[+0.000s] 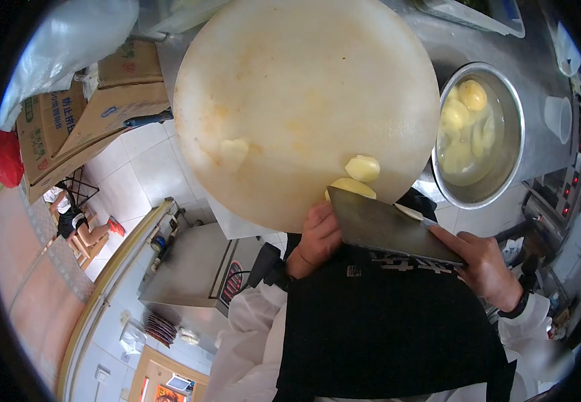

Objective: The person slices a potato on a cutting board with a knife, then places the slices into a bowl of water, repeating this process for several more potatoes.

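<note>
Right hand point(483, 266) closed round a broad cleaver point(387, 228) at the five o'clock edge of the round board point(297, 74), while the left hand point(318, 236) curls by the blade's corner, and whether it's gripping anything I can't tell! Just past the steel, two pale potato pieces point(363, 169) lie close together; out at three o'clock, a metal bowl point(513, 144) holds more potatoes point(473, 95) in liquid.

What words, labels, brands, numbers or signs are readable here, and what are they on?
"防止", apparently: blue print on the cardboard box; the rest too blurred.
White lettering on the black apron: partly hidden, unreadable.
Markings on the orange poster: too small.
Red lights, right: too small to tell digits.
</note>
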`<state>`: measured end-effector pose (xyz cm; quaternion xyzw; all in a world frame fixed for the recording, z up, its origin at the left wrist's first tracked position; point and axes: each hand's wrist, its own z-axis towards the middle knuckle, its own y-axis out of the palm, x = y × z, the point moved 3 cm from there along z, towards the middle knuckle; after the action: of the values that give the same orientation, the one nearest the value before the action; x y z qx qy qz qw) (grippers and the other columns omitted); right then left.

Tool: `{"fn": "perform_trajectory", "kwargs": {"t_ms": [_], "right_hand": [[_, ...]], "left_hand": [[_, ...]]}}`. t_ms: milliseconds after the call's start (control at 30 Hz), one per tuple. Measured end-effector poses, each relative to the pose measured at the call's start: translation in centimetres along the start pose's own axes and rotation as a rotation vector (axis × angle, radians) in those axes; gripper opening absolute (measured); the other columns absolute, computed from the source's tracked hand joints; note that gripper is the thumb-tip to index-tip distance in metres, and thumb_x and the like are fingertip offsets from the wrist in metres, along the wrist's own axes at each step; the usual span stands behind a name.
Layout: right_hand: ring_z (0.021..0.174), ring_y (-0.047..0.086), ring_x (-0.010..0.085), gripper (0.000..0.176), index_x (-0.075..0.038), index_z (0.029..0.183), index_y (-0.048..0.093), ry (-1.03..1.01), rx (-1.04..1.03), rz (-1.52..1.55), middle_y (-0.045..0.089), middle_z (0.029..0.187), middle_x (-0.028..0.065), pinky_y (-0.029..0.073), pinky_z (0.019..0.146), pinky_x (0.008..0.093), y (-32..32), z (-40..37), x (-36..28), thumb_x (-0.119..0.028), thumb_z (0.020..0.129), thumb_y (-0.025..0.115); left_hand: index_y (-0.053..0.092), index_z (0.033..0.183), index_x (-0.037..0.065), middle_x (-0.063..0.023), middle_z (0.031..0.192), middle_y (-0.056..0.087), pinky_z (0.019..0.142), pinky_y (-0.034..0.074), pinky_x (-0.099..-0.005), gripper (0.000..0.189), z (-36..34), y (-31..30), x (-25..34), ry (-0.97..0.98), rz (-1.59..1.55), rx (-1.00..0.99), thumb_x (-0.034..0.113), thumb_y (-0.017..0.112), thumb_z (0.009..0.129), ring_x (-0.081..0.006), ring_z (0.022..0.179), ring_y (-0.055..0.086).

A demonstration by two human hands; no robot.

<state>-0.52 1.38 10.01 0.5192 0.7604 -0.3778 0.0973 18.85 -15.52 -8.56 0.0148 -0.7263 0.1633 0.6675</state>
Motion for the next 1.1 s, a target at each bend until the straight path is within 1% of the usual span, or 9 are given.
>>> {"fn": "perform_trajectory", "kwargs": {"t_ms": [33,100,433,533,600,733,800,933,1100], "right_hand": [[0.062,0.057,0.0315,0.074,-0.012,0.131,0.042,0.0,0.001,-0.002,0.055,0.07,0.0113,0.047,0.057,0.0396,0.4,0.5,0.0,-0.003,0.063,0.067],[0.062,0.057,0.0308,0.073,-0.012,0.131,0.043,-0.06,0.096,0.038,0.054,0.069,0.0109,0.048,0.057,0.0394,1.4,2.2,0.4,-0.004,0.063,0.067],[0.063,0.057,0.0314,0.075,-0.012,0.131,0.042,-0.018,-0.015,0.019,0.056,0.071,0.0123,0.047,0.058,0.0417,0.1,0.2,-0.6,-0.002,0.062,0.067],[0.062,0.057,0.0315,0.075,-0.013,0.131,0.043,-0.001,0.039,0.03,0.055,0.071,0.0123,0.047,0.057,0.0412,1.4,1.7,0.1,-0.001,0.061,0.067],[0.06,0.057,0.0321,0.077,-0.013,0.131,0.043,-0.099,0.124,0.089,0.055,0.07,0.0126,0.046,0.055,0.0411,2.4,3.2,1.3,-0.001,0.059,0.067],[0.061,0.057,0.0322,0.075,-0.013,0.131,0.043,-0.069,0.101,0.068,0.055,0.07,0.0128,0.046,0.055,0.0411,1.1,1.7,0.2,-0.002,0.061,0.067],[0.062,0.057,0.0316,0.073,-0.013,0.132,0.042,-0.043,0.017,0.043,0.055,0.071,0.0127,0.047,0.056,0.0407,0.5,0.5,-0.1,-0.003,0.063,0.067],[0.061,0.057,0.0319,0.071,-0.013,0.132,0.042,-0.002,-0.007,-0.001,0.055,0.071,0.0131,0.047,0.057,0.0413,0.8,0.9,-0.4,-0.005,0.065,0.067],[0.063,0.056,0.035,0.067,-0.012,0.132,0.041,-0.04,0.085,0.091,0.057,0.072,0.0163,0.047,0.058,0.0424,2.3,4.3,-0.5,-0.005,0.069,0.063]], "left_hand": [[0.067,0.091,0.008,-0.0044,0.096,0.062,0.084,0.043,-0.0361,0.029,1.3,-0.7,1.2,0.002,0.0,0.001,0.009,0.068,0.062,-0.0247,0.096,0.055],[0.066,0.088,0.006,-0.0052,0.097,0.062,0.083,0.044,-0.0374,0.026,3.6,-2.1,5.3,0.426,0.419,0.101,0.01,0.067,0.062,-0.0263,0.097,0.055],[0.065,0.087,0.006,-0.0051,0.1,0.062,0.083,0.043,-0.0388,0.025,1.6,-1.3,2.9,0.361,0.268,0.011,0.007,0.067,0.063,-0.0266,0.098,0.055],[0.065,0.086,0.005,-0.0064,0.1,0.062,0.083,0.043,-0.0394,0.023,2.0,-1.1,2.9,0.127,0.043,0.055,0.007,0.067,0.062,-0.0276,0.098,0.055],[0.065,0.084,0.005,-0.0087,0.099,0.061,0.085,0.043,-0.0404,0.022,4.0,-2.0,5.6,0.417,0.312,0.113,0.005,0.066,0.062,-0.0302,0.1,0.055],[0.066,0.084,0.005,-0.0082,0.099,0.062,0.085,0.043,-0.0411,0.022,3.2,-1.9,4.9,0.45,0.37,0.128,0.006,0.067,0.062,-0.0293,0.1,0.055],[0.067,0.087,0.007,-0.0056,0.098,0.062,0.085,0.043,-0.0402,0.025,1.7,-1.4,2.9,0.361,0.284,-0.013,0.007,0.068,0.062,-0.0258,0.099,0.055],[0.068,0.089,0.008,-0.0047,0.098,0.062,0.087,0.043,-0.0405,0.026,2.0,-1.1,2.8,0.28,0.174,0.075,0.008,0.068,0.063,-0.024,0.098,0.055],[0.067,0.091,0.008,-0.0022,0.096,0.062,0.082,0.045,-0.0362,0.027,4.0,-1.9,5.3,0.465,0.424,0.176,0.009,0.071,0.064,-0.0216,0.094,0.058]]}}
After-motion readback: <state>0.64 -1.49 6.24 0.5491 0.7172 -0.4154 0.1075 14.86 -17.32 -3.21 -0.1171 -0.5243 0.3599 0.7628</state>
